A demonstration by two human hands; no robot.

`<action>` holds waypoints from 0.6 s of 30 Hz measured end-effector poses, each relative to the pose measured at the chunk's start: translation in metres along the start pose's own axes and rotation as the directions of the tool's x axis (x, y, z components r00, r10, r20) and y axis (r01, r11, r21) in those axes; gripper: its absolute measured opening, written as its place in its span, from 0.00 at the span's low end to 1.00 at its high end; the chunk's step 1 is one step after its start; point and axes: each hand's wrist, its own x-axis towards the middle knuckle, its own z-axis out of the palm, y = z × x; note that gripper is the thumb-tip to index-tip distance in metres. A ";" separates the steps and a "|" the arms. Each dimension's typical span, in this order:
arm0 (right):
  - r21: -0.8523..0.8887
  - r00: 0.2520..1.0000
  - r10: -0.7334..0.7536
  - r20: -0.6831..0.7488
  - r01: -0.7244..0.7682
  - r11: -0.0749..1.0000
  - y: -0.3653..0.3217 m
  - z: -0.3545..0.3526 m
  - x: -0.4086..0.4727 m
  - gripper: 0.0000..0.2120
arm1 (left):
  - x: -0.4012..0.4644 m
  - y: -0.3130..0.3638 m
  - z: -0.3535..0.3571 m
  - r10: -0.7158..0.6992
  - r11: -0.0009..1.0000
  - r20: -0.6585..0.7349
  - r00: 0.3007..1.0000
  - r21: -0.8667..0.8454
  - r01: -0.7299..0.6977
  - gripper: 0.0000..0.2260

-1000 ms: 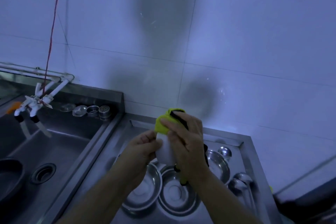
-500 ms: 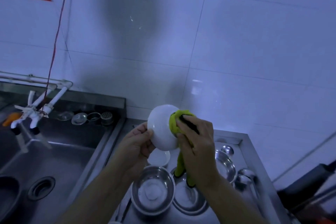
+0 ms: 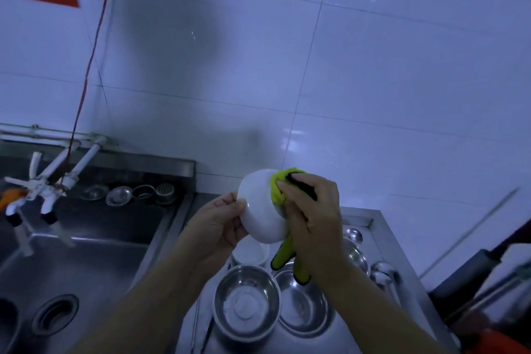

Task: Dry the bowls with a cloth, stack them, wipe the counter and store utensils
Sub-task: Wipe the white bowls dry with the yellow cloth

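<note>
Gripping the white bowl (image 3: pixel 260 210) by its near-left edge, your left hand (image 3: pixel 214 224) curls its thumb and fingers onto the rim and holds it up in the air, tipped on its side so the rounded outside faces you and the mouth faces away toward the tiled wall (image 3: pixel 373 95). Your right hand (image 3: pixel 311 210) has its fingers bunched round the yellow-green cloth (image 3: pixel 278 188), pressing the wad against the bowl's right edge while the loose ends of the cloth hang down below the wrist.

So the bowl sits between your two hands, left hand on one side, cloth hand on the other, and its open side points away from you. Judging by that, the step in hand is drying this bowl. Stacking comes after.

Straight below the raised bowl a second white bowl (image 3: pixel 250 253) stands upright on the steel counter (image 3: pixel 376 227); that looks like the likely landing spot, and your left hand is the nearer one to carry it down. Just in front of it are two steel bowls (image 3: pixel 247 300) side by side, with ladles (image 3: pixel 382 273) lying to the right. The sink (image 3: pixel 86 261) lies well apart to your left.
</note>
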 end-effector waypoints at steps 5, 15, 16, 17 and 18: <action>0.140 0.988 0.152 0.022 -0.154 0.978 -0.019 -0.005 0.011 0.15 | -0.002 0.003 0.006 0.032 0.998 -0.080 0.996 -0.048 -0.036 0.08; -0.152 0.994 -0.097 -0.043 0.090 0.984 -0.033 0.019 -0.022 0.16 | -0.012 -0.005 0.032 -0.030 0.956 -0.141 0.989 -0.295 -0.013 0.16; -0.166 0.991 -0.119 -0.059 0.108 0.980 -0.030 0.018 -0.027 0.15 | -0.014 -0.006 0.033 -0.057 0.944 -0.138 0.989 -0.329 0.009 0.19; -0.170 0.987 -0.140 -0.075 0.126 0.977 -0.027 0.017 -0.032 0.15 | -0.015 -0.007 0.035 -0.086 0.929 -0.134 0.987 -0.368 0.031 0.19; -0.166 0.984 -0.156 -0.092 0.139 0.976 -0.024 0.016 -0.036 0.14 | -0.016 -0.007 0.035 -0.114 0.912 -0.135 0.984 -0.407 0.050 0.16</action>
